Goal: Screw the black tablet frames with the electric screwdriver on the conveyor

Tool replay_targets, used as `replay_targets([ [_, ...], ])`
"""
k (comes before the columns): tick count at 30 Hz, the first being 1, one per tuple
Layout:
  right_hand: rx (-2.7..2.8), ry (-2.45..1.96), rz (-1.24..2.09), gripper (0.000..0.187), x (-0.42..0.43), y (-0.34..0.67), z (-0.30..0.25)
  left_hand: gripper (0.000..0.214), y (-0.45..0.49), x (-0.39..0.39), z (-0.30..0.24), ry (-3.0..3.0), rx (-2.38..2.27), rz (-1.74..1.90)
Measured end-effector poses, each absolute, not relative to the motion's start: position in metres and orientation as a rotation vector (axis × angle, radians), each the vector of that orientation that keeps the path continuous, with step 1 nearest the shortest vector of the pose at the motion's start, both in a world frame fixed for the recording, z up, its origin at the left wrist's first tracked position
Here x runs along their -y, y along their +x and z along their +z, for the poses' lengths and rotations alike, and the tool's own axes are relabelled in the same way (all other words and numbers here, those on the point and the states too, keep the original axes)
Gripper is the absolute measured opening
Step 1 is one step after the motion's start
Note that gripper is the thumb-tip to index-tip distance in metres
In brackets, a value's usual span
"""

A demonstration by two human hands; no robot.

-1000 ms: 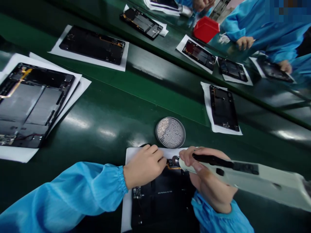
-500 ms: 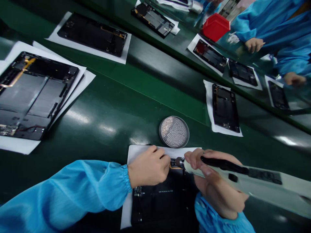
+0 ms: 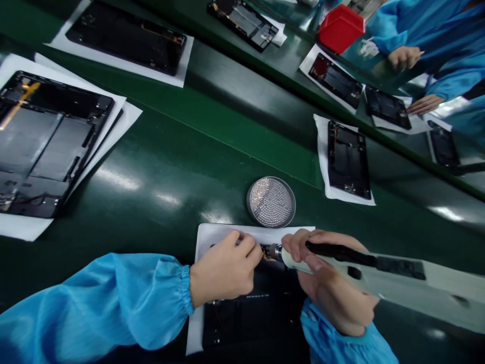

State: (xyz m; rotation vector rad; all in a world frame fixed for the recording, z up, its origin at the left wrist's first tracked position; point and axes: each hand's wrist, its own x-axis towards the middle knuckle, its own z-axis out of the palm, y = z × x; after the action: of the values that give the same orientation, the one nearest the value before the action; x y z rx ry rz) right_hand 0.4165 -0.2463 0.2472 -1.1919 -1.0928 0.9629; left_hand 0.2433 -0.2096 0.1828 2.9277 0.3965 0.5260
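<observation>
My right hand (image 3: 329, 273) is wrapped round a pale electric screwdriver (image 3: 401, 278) with a black lever, lying almost level. Its metal nose points left at the upper edge of an opened black tablet (image 3: 246, 318), close to my left fingertips. Bent and pressed together, the fingers of my left hand (image 3: 227, 265) rest at that same edge; whatever they pinch is hidden. Beneath the tablet lies a white sheet (image 3: 196, 328). Just beyond it stands a round, shallow dish (image 3: 271, 202) with a dimpled floor and small screws gathered on its left side.
Opened tablets on white sheets lie at left (image 3: 41, 146), upper left (image 3: 125, 38) and right (image 3: 348, 159). Across the raised ledge are more tablets (image 3: 335, 78), a red bin (image 3: 341, 29) and a co-worker's hands (image 3: 405, 56) in blue sleeves.
The view has shifted slightly. My left hand has moved a little left, and the screwdriver's nose stays at the tablet's upper edge. A co-worker's hand now reaches a tablet across the ledge.
</observation>
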Motion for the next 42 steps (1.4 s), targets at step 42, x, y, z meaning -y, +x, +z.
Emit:
replay_targets([
  [42,1.107,-1.275,0.925,0.02,0.2411,0.4147,0.246,0.019,0.245,0.2079,0.1842,2.89,-0.43,0.584],
])
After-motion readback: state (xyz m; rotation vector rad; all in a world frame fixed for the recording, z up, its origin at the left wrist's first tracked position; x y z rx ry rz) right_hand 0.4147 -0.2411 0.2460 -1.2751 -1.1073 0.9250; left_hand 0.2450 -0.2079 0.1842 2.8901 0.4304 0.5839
